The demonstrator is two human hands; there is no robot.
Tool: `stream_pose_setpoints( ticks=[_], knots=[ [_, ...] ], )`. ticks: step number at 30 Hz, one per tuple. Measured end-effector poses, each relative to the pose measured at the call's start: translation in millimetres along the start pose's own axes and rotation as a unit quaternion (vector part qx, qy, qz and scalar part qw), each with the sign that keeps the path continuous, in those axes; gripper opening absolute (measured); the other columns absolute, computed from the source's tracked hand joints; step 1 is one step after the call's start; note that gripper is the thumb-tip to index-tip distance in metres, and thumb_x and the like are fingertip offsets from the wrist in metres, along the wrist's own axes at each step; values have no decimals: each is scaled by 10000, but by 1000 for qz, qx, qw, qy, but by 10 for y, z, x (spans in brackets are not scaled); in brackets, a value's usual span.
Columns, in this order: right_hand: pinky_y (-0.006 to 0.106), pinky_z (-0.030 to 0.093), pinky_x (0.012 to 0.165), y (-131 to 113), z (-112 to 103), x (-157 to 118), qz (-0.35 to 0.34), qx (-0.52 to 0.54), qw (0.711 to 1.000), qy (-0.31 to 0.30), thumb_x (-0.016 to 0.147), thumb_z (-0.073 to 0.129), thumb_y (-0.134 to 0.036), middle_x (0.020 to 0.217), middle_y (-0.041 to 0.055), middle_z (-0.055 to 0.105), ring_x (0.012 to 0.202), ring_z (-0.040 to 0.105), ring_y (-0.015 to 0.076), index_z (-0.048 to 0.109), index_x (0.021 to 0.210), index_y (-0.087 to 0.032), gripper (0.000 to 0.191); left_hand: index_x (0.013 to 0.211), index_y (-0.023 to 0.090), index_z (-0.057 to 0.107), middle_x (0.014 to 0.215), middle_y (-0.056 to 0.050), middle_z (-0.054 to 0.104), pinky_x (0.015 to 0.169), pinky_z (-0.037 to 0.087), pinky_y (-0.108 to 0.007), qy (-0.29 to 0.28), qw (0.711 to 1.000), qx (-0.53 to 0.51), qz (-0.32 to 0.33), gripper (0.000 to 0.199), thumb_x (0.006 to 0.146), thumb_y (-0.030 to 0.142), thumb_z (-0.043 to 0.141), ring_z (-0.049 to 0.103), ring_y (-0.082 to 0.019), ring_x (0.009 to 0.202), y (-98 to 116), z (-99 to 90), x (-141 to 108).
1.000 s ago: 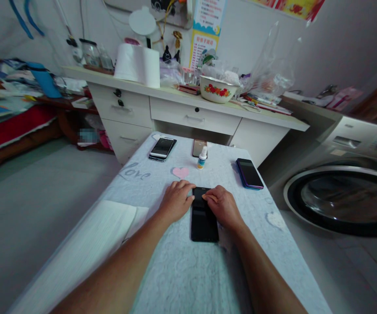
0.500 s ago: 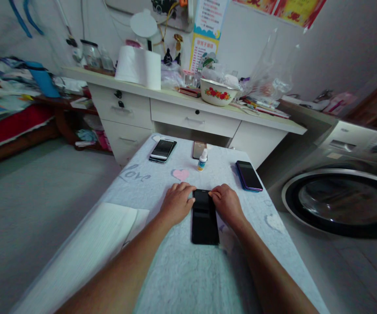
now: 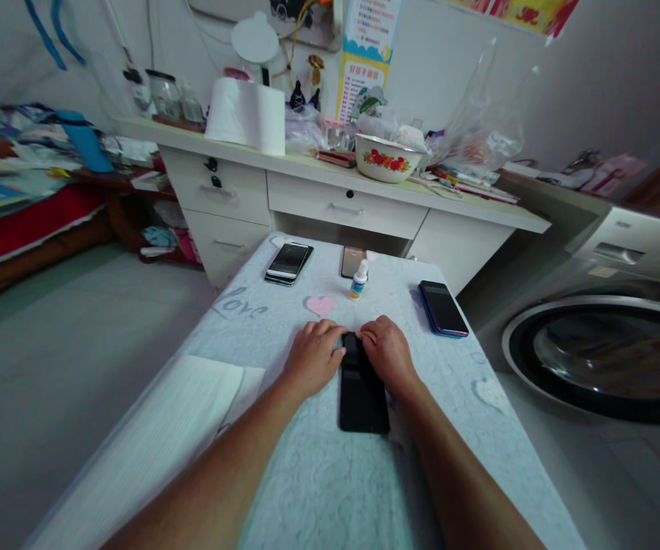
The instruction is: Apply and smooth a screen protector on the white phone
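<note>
**Where both hands meet its upper end, the black phone lies flat**

Although the fingers hide part of its top edge, the black phone (image 3: 364, 397) is found face up on the patterned tablecloth (image 3: 318, 473), lengthwise before the person. The left hand (image 3: 312, 357) is half open, fingers gently bent, its tips against the upper left corner; this placement appears to brace the phone against sliding. The right hand (image 3: 387, 355) is more closed, fingertips gathered at the top edge, near the left hand's tips, which suggests fine work rather than a full grip. Whether it pinches something small cannot be told at this size.

Beyond the hands, a small white-capped bottle (image 3: 358, 279) stands upright, within easy reach, just in front of a brownish phone (image 3: 348, 261). Two further phone stacks, one at far left (image 3: 289, 261) and one at right (image 3: 443, 309), lie apart from the hands, leaving the middle free for handling.
</note>
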State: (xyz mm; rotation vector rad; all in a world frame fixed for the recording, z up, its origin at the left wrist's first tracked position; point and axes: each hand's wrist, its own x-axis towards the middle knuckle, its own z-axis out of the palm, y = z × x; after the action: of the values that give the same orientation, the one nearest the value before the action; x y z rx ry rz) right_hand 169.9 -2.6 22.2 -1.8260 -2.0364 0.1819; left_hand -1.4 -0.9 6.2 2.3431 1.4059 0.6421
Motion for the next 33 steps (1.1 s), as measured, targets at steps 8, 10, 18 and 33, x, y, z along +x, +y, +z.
stream_pose_setpoints(
  ticks=[8,10,18,33],
  knots=[
    [254,371,787,-88,12,-20,-47,1,999,7,911,494,-177,830,53,586,854,528,166,687,837,-185,208,1192,245,544,1205,-48,569,951,377,-387,0,1000,5,2,334,859,266,527,478,-233,1107,6,4,-5],
    [257,370,789,-117,16,-26,-57,-4,998,7,913,495,-175,828,53,583,854,522,167,688,839,-186,207,1189,241,539,1201,-51,571,953,374,-386,-2,1000,6,-2,333,857,264,531,477,-233,1112,6,4,-2],
    [261,369,780,-153,32,-48,-93,-11,996,4,927,497,-192,837,54,587,852,510,168,701,872,-187,211,1175,226,544,1195,-45,575,934,383,-376,0,1000,9,1,318,859,250,523,478,-227,1088,0,9,0],
    [261,377,781,-135,-10,-98,-102,-1,995,-1,912,525,-198,825,49,597,847,523,170,707,867,-197,188,1173,238,552,1202,-40,570,940,379,-373,1,1000,3,2,314,863,244,510,476,-229,1099,-21,20,-8]
  ],
)
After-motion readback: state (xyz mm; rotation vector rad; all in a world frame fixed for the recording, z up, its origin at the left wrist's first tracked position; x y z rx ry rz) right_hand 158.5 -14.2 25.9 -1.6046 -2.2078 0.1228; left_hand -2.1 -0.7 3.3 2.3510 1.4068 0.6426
